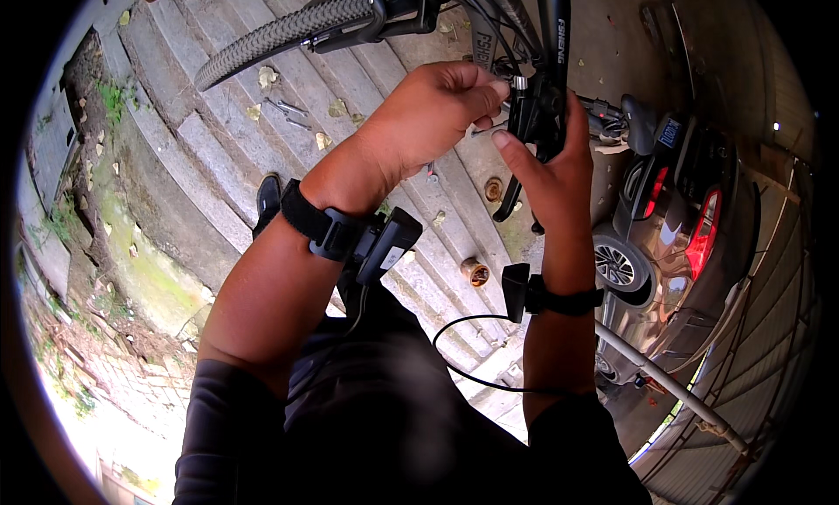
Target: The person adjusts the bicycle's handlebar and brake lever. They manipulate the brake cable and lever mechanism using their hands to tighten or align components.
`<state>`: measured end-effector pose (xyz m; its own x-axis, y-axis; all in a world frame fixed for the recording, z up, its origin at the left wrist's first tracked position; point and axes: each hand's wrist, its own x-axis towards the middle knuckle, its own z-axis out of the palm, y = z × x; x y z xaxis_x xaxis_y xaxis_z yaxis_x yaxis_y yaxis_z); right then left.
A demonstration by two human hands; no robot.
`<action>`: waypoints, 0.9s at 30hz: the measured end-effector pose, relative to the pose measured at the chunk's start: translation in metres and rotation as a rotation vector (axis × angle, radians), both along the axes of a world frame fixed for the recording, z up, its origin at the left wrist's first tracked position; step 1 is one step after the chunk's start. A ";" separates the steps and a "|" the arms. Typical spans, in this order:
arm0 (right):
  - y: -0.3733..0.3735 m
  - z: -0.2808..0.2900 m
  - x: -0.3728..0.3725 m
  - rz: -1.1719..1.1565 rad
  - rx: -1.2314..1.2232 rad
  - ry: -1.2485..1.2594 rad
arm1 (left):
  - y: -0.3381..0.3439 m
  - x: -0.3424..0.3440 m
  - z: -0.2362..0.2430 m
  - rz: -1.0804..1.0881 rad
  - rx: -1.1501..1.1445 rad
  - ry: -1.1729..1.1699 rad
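Note:
A bicycle's black handlebar (552,33) comes down from the upper edge, with a black brake lever (507,201) and dark cables by it. My right hand (559,177) is wrapped around the handlebar's near end, its thumb lying against the brake lever's mount. My left hand (437,112) is closed in a pinch just left of the bar, its thumb and forefinger beside a small silver fitting (520,83) on the lever. What lies between those fingertips is too small to make out. The knobbly tyre (288,35) of one wheel stretches to the upper left.
Metal hand tools (288,112) lie among dry leaves on the concrete steps (218,173). A rusty can (474,272) stands below my arms. Parked at the right is a car (664,260). A pale pole (673,383) slants at the lower right. Each wrist carries a strapped device with a cable.

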<state>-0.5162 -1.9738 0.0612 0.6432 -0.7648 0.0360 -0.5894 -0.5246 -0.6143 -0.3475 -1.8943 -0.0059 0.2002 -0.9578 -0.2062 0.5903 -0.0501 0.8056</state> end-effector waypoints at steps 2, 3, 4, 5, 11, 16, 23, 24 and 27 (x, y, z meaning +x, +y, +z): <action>-0.001 -0.001 -0.001 0.013 -0.004 -0.001 | 0.004 -0.004 0.002 -0.028 0.004 0.133; -0.002 -0.002 -0.001 0.017 0.002 -0.006 | 0.005 -0.005 0.004 -0.042 0.006 0.200; -0.002 -0.002 -0.001 0.022 0.009 -0.012 | 0.004 -0.006 0.003 -0.033 0.003 0.209; -0.002 -0.002 -0.001 0.017 0.005 -0.004 | 0.004 -0.007 0.002 -0.023 -0.001 0.218; 0.000 -0.001 0.001 0.012 -0.032 0.021 | 0.004 -0.010 0.006 0.018 0.004 0.242; 0.001 0.000 0.001 -0.001 -0.039 0.021 | 0.004 -0.011 0.008 0.025 0.010 0.246; 0.004 0.002 0.006 -0.068 0.055 -0.043 | 0.005 -0.013 0.008 0.037 0.017 0.233; 0.003 0.001 0.005 -0.066 0.058 -0.045 | 0.006 -0.012 0.009 0.032 0.025 0.231; -0.001 -0.001 -0.001 -0.005 0.015 -0.005 | 0.008 -0.012 0.004 0.028 0.015 0.238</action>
<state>-0.5169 -1.9745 0.0607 0.6391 -0.7686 0.0282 -0.5888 -0.5125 -0.6250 -0.3597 -1.8863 -0.0018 0.1710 -0.9490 -0.2650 0.7648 -0.0418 0.6429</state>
